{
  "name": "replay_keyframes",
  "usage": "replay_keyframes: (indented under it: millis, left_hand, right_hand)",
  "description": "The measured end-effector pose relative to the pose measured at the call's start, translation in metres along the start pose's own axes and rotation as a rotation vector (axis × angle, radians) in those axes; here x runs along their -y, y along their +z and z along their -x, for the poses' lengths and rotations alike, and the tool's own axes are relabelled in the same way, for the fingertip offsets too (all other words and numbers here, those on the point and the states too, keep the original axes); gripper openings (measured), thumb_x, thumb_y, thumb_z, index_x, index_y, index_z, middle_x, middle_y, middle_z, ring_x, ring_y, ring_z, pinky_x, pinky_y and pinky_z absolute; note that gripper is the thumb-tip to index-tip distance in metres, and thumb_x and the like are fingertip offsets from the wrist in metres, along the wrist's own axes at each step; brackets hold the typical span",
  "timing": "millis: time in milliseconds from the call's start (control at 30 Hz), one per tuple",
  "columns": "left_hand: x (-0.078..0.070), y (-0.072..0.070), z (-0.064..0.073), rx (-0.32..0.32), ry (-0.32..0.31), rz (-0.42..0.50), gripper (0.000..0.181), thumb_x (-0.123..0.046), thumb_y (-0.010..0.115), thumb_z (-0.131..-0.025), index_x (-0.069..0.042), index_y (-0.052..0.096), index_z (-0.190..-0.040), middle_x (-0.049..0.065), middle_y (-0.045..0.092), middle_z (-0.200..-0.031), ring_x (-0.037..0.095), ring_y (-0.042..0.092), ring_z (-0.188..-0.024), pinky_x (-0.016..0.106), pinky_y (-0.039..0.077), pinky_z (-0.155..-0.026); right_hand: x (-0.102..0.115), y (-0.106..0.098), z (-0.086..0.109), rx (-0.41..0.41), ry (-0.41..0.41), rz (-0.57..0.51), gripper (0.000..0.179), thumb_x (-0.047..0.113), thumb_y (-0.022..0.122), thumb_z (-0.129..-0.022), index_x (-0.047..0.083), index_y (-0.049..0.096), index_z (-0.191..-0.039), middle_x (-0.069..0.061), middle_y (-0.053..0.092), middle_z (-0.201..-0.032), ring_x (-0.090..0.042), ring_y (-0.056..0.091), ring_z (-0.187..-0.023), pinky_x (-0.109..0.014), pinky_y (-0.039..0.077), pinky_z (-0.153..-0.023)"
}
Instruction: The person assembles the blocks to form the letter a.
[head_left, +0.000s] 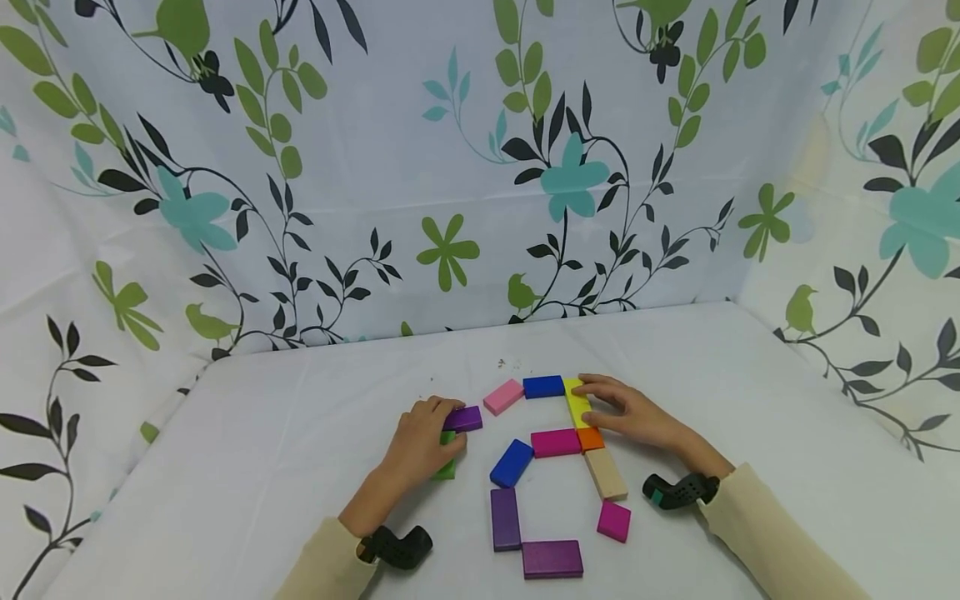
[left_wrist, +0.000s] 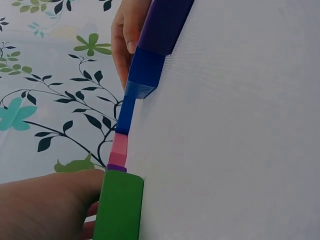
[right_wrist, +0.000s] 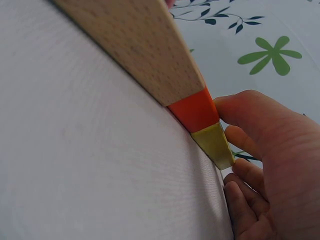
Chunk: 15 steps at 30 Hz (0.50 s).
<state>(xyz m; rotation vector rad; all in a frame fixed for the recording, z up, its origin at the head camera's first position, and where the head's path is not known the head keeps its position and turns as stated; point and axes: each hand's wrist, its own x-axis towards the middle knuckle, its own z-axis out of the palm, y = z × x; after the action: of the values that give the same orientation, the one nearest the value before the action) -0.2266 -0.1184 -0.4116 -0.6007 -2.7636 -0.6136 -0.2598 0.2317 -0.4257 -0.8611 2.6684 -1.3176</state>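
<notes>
My left hand (head_left: 423, 437) is bent over a green block (head_left: 446, 468) and the left end of a purple block (head_left: 467, 418). Its thumb lies across the green block, which partly hides under the hand; the fingertips rest at the purple one. In the left wrist view the green block (left_wrist: 119, 207) stands close beside the thumb. At the other side, my right hand (head_left: 633, 412) holds a yellow block (head_left: 578, 405), fingertips over its far end and thumb by its right edge. An orange block (head_left: 590, 438) adjoins the yellow one, and the right wrist view has the thumb near that joint.
A pink block (head_left: 503, 397) and a blue block (head_left: 543, 387) bridge toward the yellow one. Below lie a magenta block (head_left: 556, 442), another blue block (head_left: 512, 463), a wooden block (head_left: 605, 474), a magenta square (head_left: 614, 521) and two dark purple blocks (head_left: 506, 519). Patterned cloth (head_left: 360, 192) hangs behind.
</notes>
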Motion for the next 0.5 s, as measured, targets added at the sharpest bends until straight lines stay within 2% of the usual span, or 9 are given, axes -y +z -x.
replay_keyframes:
  millis: [500]
  left_hand:
    - [0.0,-0.0016,-0.0011,-0.059,-0.01,0.006,0.033,-0.018,0.075,-0.082,-0.006,0.069,-0.112,0.011,0.065,-0.109,0.029,0.06,-0.098,0.048,0.045,-0.079]
  right_hand:
    - [0.0029,-0.0002,0.0018,-0.008,0.008,0.007,0.042,0.022,0.064,-0.094,0.007,0.058,-0.133,-0.021,0.036,-0.151,-0.046,0.038,-0.135,-0.061,0.032,-0.106]
